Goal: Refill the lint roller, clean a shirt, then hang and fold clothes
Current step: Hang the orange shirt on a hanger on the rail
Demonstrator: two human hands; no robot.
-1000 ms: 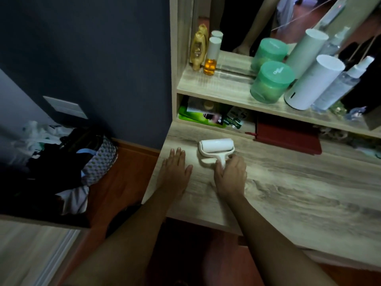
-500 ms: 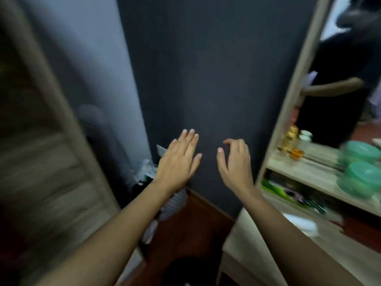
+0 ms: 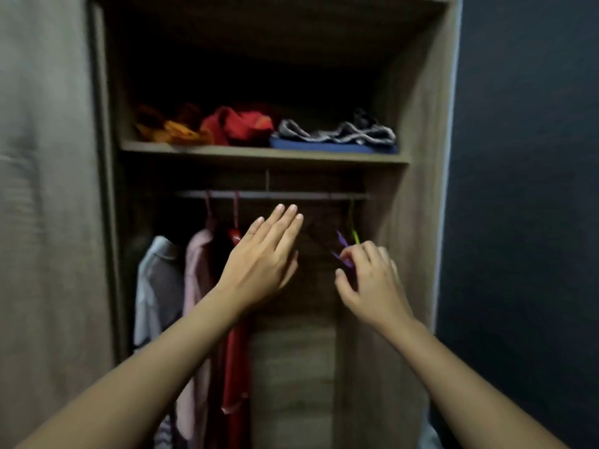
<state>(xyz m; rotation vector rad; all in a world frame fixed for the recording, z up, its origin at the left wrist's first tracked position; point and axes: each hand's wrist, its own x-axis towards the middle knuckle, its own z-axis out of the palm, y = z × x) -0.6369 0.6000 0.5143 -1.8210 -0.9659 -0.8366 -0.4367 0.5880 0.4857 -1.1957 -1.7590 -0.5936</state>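
Observation:
I face an open wooden wardrobe (image 3: pixel 418 131). Below its hanging rail (image 3: pixel 275 195) both my hands are raised. My left hand (image 3: pixel 264 264) is flat with the fingers together and holds nothing, just right of a hanging red garment (image 3: pixel 235 367). My right hand (image 3: pixel 372 283) has its fingers curled and apart, the fingertips at an empty purple hanger (image 3: pixel 341 238); a firm grip does not show. A green hanger (image 3: pixel 355 236) hangs beside it. A pink shirt (image 3: pixel 197 286) and a pale grey shirt (image 3: pixel 155 286) hang at the left. The lint roller is out of view.
On the shelf (image 3: pixel 259 154) above the rail lie orange cloth (image 3: pixel 171 129), red cloth (image 3: pixel 240 124) and a grey garment on a blue one (image 3: pixel 337 136). The wardrobe door (image 3: pixel 48 222) stands at the left, a dark blue wall (image 3: pixel 525 189) at the right.
My right hand let go of the lint roller on the dresser. I turned left past the dark wall to the wardrobe, and both hands rose toward the hangers.

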